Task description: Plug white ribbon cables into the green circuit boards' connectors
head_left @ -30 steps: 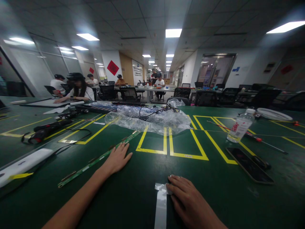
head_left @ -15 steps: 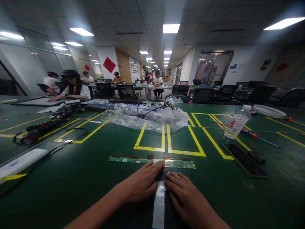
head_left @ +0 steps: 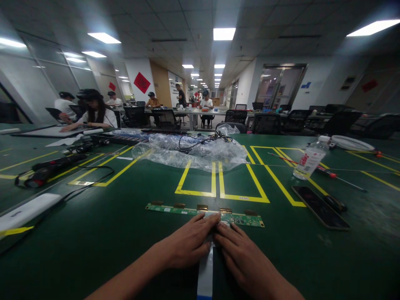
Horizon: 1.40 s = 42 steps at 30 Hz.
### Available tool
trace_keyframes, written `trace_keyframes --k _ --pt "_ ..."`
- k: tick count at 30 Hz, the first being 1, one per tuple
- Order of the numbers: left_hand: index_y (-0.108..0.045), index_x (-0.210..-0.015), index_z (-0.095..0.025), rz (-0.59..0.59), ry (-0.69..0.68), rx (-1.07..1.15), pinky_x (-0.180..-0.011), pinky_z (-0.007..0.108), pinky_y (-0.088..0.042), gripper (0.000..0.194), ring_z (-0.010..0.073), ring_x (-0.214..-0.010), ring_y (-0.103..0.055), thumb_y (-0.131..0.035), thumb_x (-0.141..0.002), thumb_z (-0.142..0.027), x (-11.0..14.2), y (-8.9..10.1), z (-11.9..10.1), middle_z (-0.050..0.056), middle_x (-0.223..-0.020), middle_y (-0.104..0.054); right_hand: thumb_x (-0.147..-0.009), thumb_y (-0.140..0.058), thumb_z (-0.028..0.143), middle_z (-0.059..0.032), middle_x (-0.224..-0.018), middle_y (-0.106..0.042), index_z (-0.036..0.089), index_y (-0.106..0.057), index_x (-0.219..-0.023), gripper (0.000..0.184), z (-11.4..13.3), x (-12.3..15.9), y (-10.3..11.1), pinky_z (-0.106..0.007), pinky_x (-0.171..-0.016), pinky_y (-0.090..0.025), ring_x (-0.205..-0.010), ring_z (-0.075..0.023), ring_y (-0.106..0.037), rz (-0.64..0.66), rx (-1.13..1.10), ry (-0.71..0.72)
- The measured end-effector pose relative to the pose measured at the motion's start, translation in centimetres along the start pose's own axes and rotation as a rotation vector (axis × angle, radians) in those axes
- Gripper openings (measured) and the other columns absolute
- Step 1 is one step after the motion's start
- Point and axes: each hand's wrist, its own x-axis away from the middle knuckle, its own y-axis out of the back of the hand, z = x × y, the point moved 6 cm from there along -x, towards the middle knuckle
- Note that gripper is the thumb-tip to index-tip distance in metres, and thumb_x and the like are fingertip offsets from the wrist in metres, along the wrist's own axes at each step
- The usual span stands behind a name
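A long, narrow green circuit board (head_left: 178, 210) lies on the table just ahead of my hands, slightly slanted, its right end nearer me. A white flat ribbon cable (head_left: 205, 273) runs from the bottom edge up between my hands to the board's middle. My left hand (head_left: 190, 241) grips the cable's upper end from the left, its long fingers reaching over the board's near edge. From the right, my right hand (head_left: 240, 252) holds the same end, fingers close together and touching the left fingertips. The fingers hide where cable and board meet.
Clear plastic wrap (head_left: 193, 154) with black cables lies across the table behind yellow tape outlines. On the right are a phone (head_left: 318, 208), a bottle (head_left: 309, 160) and a screwdriver (head_left: 334, 176). A white case (head_left: 29, 210) sits left. A co-worker (head_left: 93, 110) sits far left.
Both hands have closed in on the board with the cable's end, and the fingertips now meet. The board has shifted right and tilted, its right end nearer me. The cable's lower part has swung slightly left.
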Motion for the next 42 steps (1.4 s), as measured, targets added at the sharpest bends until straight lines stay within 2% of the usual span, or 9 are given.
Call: trace_keyframes --k 4,8,10,13,18,30,42 --pt "-0.015 -0.159 -0.02 -0.038 0.02 0.039 -0.123 0.046 -0.018 0.071 0.0243 -0.15 -0.023 -0.047 -0.095 -0.019 0.2 0.0 0.6 0.01 -0.163 -0.027 -0.101 -0.041 0.02 -0.004 -0.158 -0.039 0.026 -0.046 -0.148 0.048 -0.7 0.2 0.3 -0.046 -0.123 -0.022 -0.147 -0.022 -0.031 -0.037 -0.087 -0.016" --pt "-0.024 -0.156 -0.023 -0.094 0.044 0.071 -0.121 0.045 -0.026 0.068 0.0246 -0.147 -0.031 -0.05 -0.094 -0.018 0.5 0.4 1.2 0.008 -0.16 -0.033 -0.1 -0.041 0.021 -0.0067 -0.154 -0.045 0.024 -0.057 -0.139 0.043 -3.3 0.7 1.1 -0.049 -0.119 -0.031 -0.143 -0.0248 -0.038 -0.222 -0.121 -0.143" --pt "-0.033 -0.154 -0.026 -0.081 0.033 0.045 -0.121 0.046 -0.026 0.063 0.0254 -0.147 -0.031 -0.051 -0.094 -0.018 0.5 0.5 1.1 0.006 -0.16 -0.034 -0.096 -0.044 0.017 -0.0074 -0.15 -0.05 0.024 -0.061 -0.136 0.043 -4.6 1.0 1.3 -0.051 -0.117 -0.034 -0.14 -0.0257 -0.043 -0.257 -0.075 -0.206" --pt "-0.04 -0.151 -0.029 -0.054 0.016 -0.005 -0.12 0.048 -0.025 0.058 0.0265 -0.147 -0.029 -0.051 -0.095 -0.02 0.5 0.7 0.8 0.005 -0.16 -0.033 -0.092 -0.048 0.015 -0.0072 -0.148 -0.052 0.025 -0.062 -0.135 0.046 -5.4 1.2 0.9 -0.051 -0.116 -0.035 -0.139 -0.0263 -0.045 -0.214 -0.003 -0.242" --pt "-0.046 -0.148 -0.026 -0.053 -0.014 -0.03 -0.12 0.048 -0.026 0.057 0.0265 -0.147 -0.031 -0.051 -0.092 -0.016 0.5 1.1 0.3 0.006 -0.157 -0.039 -0.09 -0.051 0.016 -0.0057 -0.149 -0.052 0.029 -0.066 -0.131 0.045 -5.2 1.2 0.4 -0.054 -0.116 -0.032 -0.14 -0.0277 -0.042 -0.148 0.05 -0.234" --pt "-0.045 -0.149 -0.028 -0.057 -0.022 -0.004 -0.119 0.05 -0.027 0.058 0.0275 -0.146 -0.033 -0.052 -0.092 -0.017 0.5 1.2 0.4 0.005 -0.157 -0.04 -0.091 -0.052 0.019 -0.0056 -0.151 -0.049 0.031 -0.06 -0.137 0.048 -5.2 1.3 0.0 -0.056 -0.116 -0.031 -0.141 -0.0281 -0.042 -0.129 0.055 -0.229" --pt "-0.043 -0.151 -0.022 -0.043 -0.053 -0.083 -0.12 0.047 -0.027 0.063 0.0282 -0.146 -0.034 -0.052 -0.089 -0.015 0.4 1.1 0.1 0.009 -0.156 -0.041 -0.093 -0.051 0.02 -0.0056 -0.153 -0.047 0.03 -0.06 -0.137 0.046 -5.1 1.3 0.0 -0.055 -0.118 -0.028 -0.142 -0.0277 -0.039 -0.107 0.05 -0.237"
